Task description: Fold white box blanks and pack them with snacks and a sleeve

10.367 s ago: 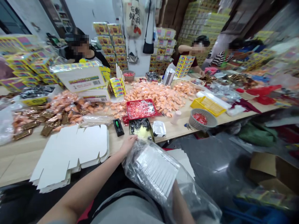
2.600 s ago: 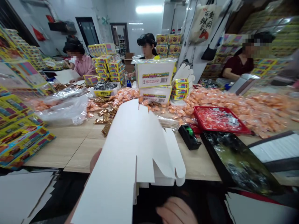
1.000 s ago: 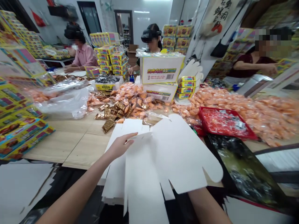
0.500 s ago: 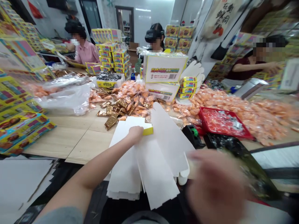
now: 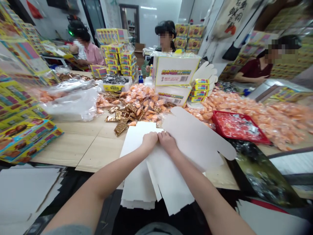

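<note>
Both of my hands meet at the top end of a white cardboard sheet (image 5: pixel 171 182) that lies slanted over a stack of white sheets (image 5: pixel 137 182). My left hand (image 5: pixel 150 140) is closed at the sheet's upper left edge. Right beside it, my right hand (image 5: pixel 167 141) has its fingers bent and pressed on the same end. A larger white piece with a rounded flap (image 5: pixel 193 133) spreads out to the right, partly beneath my right forearm. The fingertips hide the fold that they pinch.
Gold packets (image 5: pixel 121 127) and orange packets (image 5: pixel 144 94) lie beyond the sheets. White cartons (image 5: pixel 176 70) stand behind them. A red tray (image 5: pixel 239 127) is at the right, boxed packs (image 5: pixel 26 137) at the left. Three people sit across the table.
My right hand has come in from the lower right to join my left hand at the sheet. The yellow edge no longer shows. The rounded white piece has swung right and covers the tape dispenser.
</note>
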A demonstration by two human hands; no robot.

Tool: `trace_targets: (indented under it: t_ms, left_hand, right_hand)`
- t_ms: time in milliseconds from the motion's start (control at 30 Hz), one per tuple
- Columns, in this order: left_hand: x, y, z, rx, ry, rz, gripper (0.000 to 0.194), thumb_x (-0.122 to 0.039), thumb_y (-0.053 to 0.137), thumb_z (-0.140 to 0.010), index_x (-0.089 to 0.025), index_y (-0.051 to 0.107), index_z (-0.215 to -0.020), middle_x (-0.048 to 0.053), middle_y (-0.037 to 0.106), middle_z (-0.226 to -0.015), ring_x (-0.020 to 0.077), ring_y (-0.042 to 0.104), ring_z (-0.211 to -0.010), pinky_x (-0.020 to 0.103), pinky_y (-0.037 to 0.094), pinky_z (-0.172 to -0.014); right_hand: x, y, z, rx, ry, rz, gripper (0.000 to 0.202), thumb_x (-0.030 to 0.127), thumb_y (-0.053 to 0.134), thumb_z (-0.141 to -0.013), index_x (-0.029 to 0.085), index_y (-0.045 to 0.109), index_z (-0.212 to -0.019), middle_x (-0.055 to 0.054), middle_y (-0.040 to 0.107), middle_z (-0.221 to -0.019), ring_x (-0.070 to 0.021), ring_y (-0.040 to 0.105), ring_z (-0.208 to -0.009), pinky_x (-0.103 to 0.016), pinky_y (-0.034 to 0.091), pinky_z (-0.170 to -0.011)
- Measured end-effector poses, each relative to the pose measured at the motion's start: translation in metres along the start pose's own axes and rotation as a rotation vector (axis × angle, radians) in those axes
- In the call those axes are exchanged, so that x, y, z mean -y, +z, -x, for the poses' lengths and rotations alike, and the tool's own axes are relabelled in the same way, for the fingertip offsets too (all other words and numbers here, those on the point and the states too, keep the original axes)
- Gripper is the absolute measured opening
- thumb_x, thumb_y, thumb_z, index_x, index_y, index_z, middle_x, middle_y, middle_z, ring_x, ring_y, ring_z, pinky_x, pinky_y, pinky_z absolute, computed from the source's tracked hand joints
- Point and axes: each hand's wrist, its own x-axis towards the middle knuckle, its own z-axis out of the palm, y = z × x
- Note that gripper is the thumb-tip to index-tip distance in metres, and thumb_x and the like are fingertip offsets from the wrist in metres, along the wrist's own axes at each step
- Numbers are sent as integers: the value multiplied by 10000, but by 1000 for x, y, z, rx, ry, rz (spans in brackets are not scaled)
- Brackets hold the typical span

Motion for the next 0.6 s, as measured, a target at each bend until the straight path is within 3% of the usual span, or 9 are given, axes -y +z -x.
trace_targets:
  t_ms: [133,200,267,300,367,400,467,500,600]
  left_hand:
    - [12,-19,1,-27,-9,51,245,-161,478,-935,-73,580,-1139,182,683,-1012,277,694,-1001,380,545,-843]
    - [25,-31,21,-71,7,88,319,-159,492,-925,-88,543,-1232,164,680,-1092,253,661,-1083,363,522,-915]
    - [33,-32,58,-123,104,137,411,-94,456,-912,-159,501,-1316,109,641,-1232,189,606,-1174,307,474,-995]
    - [34,-26,80,-140,252,177,439,-45,454,-881,-194,536,-1286,82,632,-1251,176,601,-1173,291,466,-1003]
    - [28,-5,124,-7,482,155,493,-56,564,-817,-256,564,-1268,60,608,-1296,190,669,-1019,286,536,-851]
    - [23,9,141,22,518,104,330,-98,570,-843,-237,628,-1136,60,649,-1211,204,689,-925,299,549,-772]
    - [11,35,163,-62,460,115,123,-191,523,-922,-201,640,-957,52,689,-1028,205,690,-825,303,541,-702]
    - [7,47,166,-155,381,169,153,-219,473,-957,-191,620,-924,45,689,-948,196,686,-800,296,534,-692]
    - [1,72,160,-425,155,314,174,-195,413,-967,-164,557,-1061,17,667,-797,165,663,-687,264,507,-613]
  right_hand:
    - [10,-3,9,-74,53,8,306,218,362,-995,144,541,-1233,-179,576,-1206,-272,542,-1055,-342,475,-760]
    - [20,-7,36,-156,121,-30,413,273,488,-956,121,478,-1340,-206,520,-1301,-298,522,-1126,-377,489,-844]
    - [30,-9,75,-179,191,-91,455,245,568,-902,128,501,-1336,-187,561,-1227,-296,560,-1054,-390,511,-833]
    - [34,-10,96,-144,215,-114,398,217,573,-889,136,555,-1278,-163,601,-1122,-290,584,-974,-394,524,-795]
    - [41,-10,134,-77,211,-155,323,165,531,-898,137,618,-1208,-140,635,-1024,-299,600,-959,-431,529,-835]
    - [41,-13,150,-49,203,-190,329,143,503,-905,131,629,-1209,-147,647,-1051,-309,601,-1013,-457,518,-895]
    - [32,-27,173,14,162,-332,383,130,481,-908,117,616,-1266,-175,630,-1224,-324,565,-1174,-486,469,-1012]
    - [22,-38,182,80,115,-452,400,155,494,-911,128,607,-1294,-173,604,-1304,-316,544,-1232,-475,454,-1043]
    - [-25,-79,201,555,-148,-916,308,295,539,-925,231,700,-1180,-75,684,-1226,-237,630,-1143,-348,498,-979]
